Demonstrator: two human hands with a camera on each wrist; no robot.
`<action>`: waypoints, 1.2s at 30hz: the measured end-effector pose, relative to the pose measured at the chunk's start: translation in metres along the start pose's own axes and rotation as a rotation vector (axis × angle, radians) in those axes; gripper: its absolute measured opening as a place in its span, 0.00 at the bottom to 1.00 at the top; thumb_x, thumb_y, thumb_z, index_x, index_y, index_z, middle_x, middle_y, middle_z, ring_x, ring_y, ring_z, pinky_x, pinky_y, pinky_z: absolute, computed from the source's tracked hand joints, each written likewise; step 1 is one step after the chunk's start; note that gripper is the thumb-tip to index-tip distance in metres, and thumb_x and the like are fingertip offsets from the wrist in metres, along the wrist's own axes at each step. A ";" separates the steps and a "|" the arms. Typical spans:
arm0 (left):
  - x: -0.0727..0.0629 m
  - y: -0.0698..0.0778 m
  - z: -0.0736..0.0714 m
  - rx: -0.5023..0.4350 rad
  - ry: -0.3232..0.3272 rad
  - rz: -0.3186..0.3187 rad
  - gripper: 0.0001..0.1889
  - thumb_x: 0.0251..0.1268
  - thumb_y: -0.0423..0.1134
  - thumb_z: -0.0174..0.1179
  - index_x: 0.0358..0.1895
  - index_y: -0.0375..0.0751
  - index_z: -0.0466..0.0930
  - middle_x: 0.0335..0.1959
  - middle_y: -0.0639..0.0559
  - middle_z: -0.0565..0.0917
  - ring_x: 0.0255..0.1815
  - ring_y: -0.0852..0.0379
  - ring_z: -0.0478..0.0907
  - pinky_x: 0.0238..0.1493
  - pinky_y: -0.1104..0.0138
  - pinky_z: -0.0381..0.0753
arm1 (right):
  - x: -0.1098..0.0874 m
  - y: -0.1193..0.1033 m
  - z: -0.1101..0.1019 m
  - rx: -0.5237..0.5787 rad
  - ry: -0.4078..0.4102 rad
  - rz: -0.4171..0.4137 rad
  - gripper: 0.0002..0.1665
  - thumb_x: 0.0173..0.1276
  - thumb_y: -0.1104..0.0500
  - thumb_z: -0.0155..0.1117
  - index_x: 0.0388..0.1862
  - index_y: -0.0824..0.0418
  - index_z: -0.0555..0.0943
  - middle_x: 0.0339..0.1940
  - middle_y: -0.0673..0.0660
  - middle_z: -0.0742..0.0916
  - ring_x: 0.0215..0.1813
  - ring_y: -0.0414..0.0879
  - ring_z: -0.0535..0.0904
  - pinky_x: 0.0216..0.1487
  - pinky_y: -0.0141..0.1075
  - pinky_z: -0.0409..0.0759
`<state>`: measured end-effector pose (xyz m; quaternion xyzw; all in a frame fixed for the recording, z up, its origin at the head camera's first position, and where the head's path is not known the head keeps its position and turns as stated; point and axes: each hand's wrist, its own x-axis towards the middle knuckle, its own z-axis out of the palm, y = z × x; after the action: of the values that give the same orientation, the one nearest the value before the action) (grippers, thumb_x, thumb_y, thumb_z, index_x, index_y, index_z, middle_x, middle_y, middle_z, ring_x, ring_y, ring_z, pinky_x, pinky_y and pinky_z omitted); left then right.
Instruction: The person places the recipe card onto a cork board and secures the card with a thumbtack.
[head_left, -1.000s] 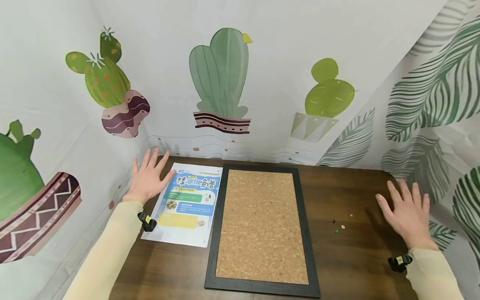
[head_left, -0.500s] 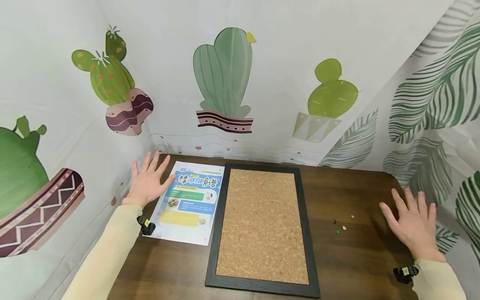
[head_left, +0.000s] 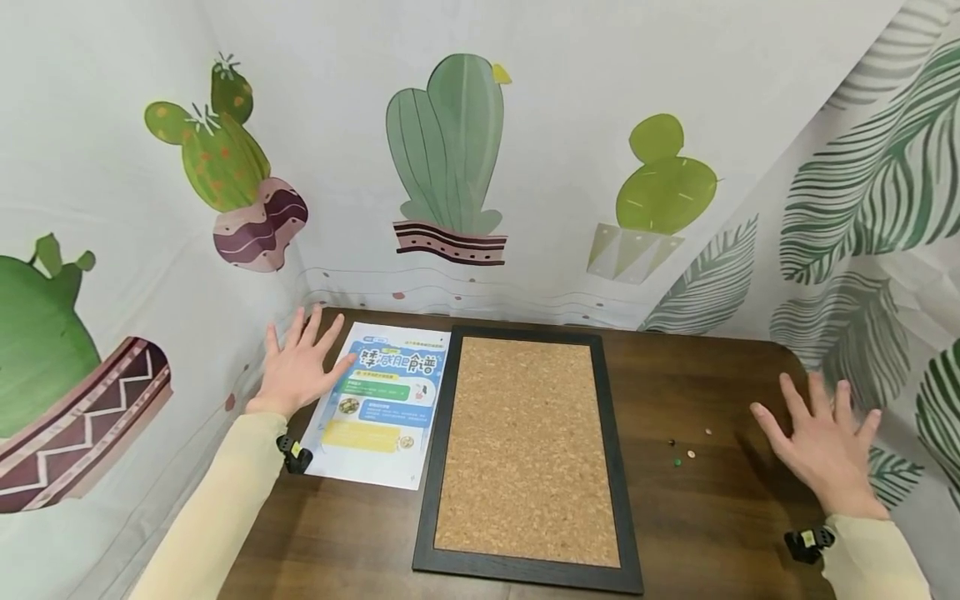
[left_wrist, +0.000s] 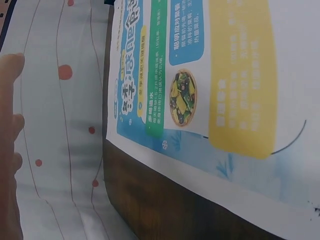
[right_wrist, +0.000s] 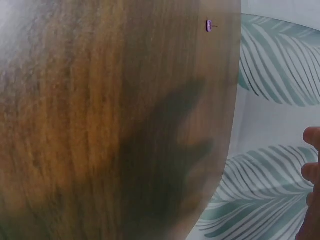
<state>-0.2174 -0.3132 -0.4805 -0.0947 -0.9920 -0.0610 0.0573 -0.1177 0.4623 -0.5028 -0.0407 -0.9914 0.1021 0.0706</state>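
With fingers spread, my left hand [head_left: 294, 367] hovers by the left edge of a printed paper sheet [head_left: 375, 471], holding nothing. In the left wrist view the sheet [left_wrist: 295, 190] fills much of the picture, and part of the hand [left_wrist: 9, 150] shows at the left. A cork board [head_left: 528, 450] in a black frame lies flat right of the sheet. Several small thumbtacks [head_left: 677, 462] are scattered right of the board. My right hand [head_left: 828, 454], fingers spread, is over the table's right side, apart from the tacks. The right wrist view shows a purple thumbtack [right_wrist: 209, 25] lying with its point sideways.
The dark wooden table [head_left: 697, 533] has rounded far corners. Behind it hangs a white cloth [head_left: 555, 167] printed with cacti, with a leaf-patterned cloth [head_left: 870, 192] at the right. Each wrist wears a small black camera [head_left: 294, 454].
The head view has shifted slightly. My right hand has moved a little lower, and its fingers are spread wider. The left hand, sheet, board and thumbtacks keep their places.
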 end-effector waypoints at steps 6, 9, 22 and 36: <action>0.001 0.002 0.003 -0.026 -0.003 0.009 0.46 0.73 0.72 0.48 0.86 0.53 0.50 0.86 0.37 0.43 0.86 0.36 0.31 0.72 0.30 0.20 | 0.002 -0.002 0.000 -0.002 0.002 -0.020 0.51 0.78 0.32 0.49 0.88 0.56 0.47 0.83 0.77 0.48 0.82 0.75 0.27 0.67 0.76 0.19; 0.002 0.003 0.003 -0.034 0.011 0.013 0.46 0.72 0.70 0.52 0.86 0.53 0.51 0.86 0.37 0.45 0.86 0.35 0.33 0.72 0.30 0.21 | 0.003 -0.004 0.000 -0.002 0.013 -0.024 0.51 0.78 0.32 0.49 0.87 0.57 0.49 0.83 0.77 0.49 0.82 0.75 0.29 0.68 0.76 0.20; 0.001 0.009 0.000 -0.031 0.007 0.020 0.46 0.72 0.69 0.53 0.86 0.53 0.50 0.86 0.36 0.47 0.86 0.35 0.34 0.72 0.27 0.25 | 0.005 -0.006 0.005 0.002 0.029 -0.041 0.51 0.78 0.32 0.50 0.87 0.58 0.51 0.84 0.75 0.50 0.83 0.71 0.27 0.69 0.75 0.21; 0.000 0.008 0.001 -0.022 0.005 0.019 0.46 0.73 0.71 0.49 0.86 0.52 0.50 0.86 0.36 0.45 0.85 0.33 0.36 0.72 0.27 0.27 | 0.004 -0.008 0.005 -0.003 0.029 -0.036 0.51 0.78 0.32 0.50 0.86 0.60 0.52 0.83 0.76 0.52 0.83 0.71 0.28 0.70 0.74 0.22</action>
<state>-0.2157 -0.3049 -0.4809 -0.1046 -0.9902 -0.0717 0.0593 -0.1232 0.4540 -0.5056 -0.0245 -0.9910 0.0988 0.0865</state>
